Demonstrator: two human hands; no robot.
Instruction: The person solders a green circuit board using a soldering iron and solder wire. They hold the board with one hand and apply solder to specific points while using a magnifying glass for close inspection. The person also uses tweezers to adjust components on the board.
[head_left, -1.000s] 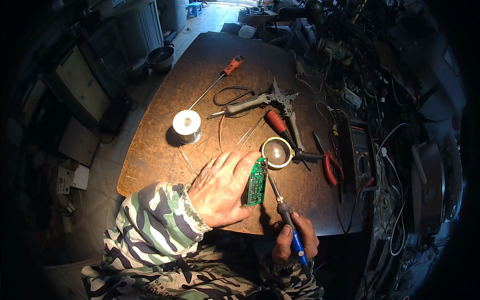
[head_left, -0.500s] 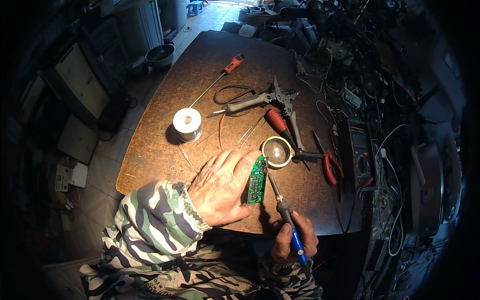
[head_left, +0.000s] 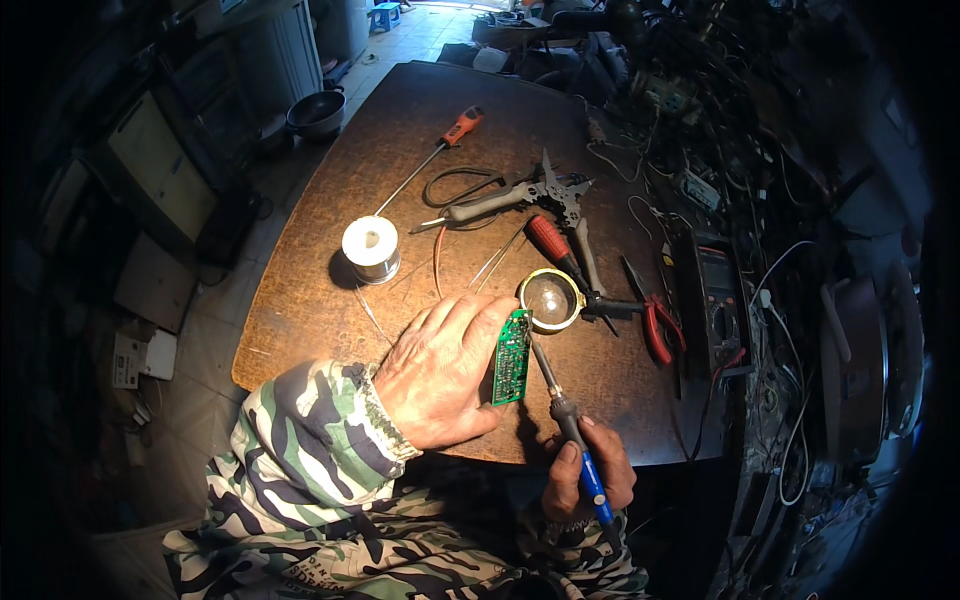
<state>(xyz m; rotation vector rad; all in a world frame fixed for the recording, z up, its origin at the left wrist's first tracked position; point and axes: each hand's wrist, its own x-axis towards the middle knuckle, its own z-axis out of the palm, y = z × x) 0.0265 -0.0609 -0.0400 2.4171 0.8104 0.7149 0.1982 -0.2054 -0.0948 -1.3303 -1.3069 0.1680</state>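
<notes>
A small green circuit board [head_left: 512, 358] stands tilted over the near part of the table, gripped along its left edge by my left hand [head_left: 440, 375]. My right hand [head_left: 590, 470] is closed round the blue handle of a soldering iron [head_left: 594, 480]. The iron's metal tip points up and left, close to the board's upper right edge; whether it touches I cannot tell. Just beyond the board lies a round magnifying glass [head_left: 551, 300] with a pale rim. A spool of solder wire [head_left: 371, 248] stands to the left of it, its thin strand trailing toward my left hand.
On the wooden table [head_left: 300, 310] lie a long orange-handled screwdriver [head_left: 463, 127], a wire stripper [head_left: 545, 195], a red-handled screwdriver [head_left: 552, 243] and red pliers [head_left: 657, 325]. A multimeter [head_left: 717, 300] sits at the right edge, beside tangled cables and piled parts.
Both hands keep their holds, and the iron's tip stays near the board's upper right edge. The whole view has shifted slightly; little else differs.
</notes>
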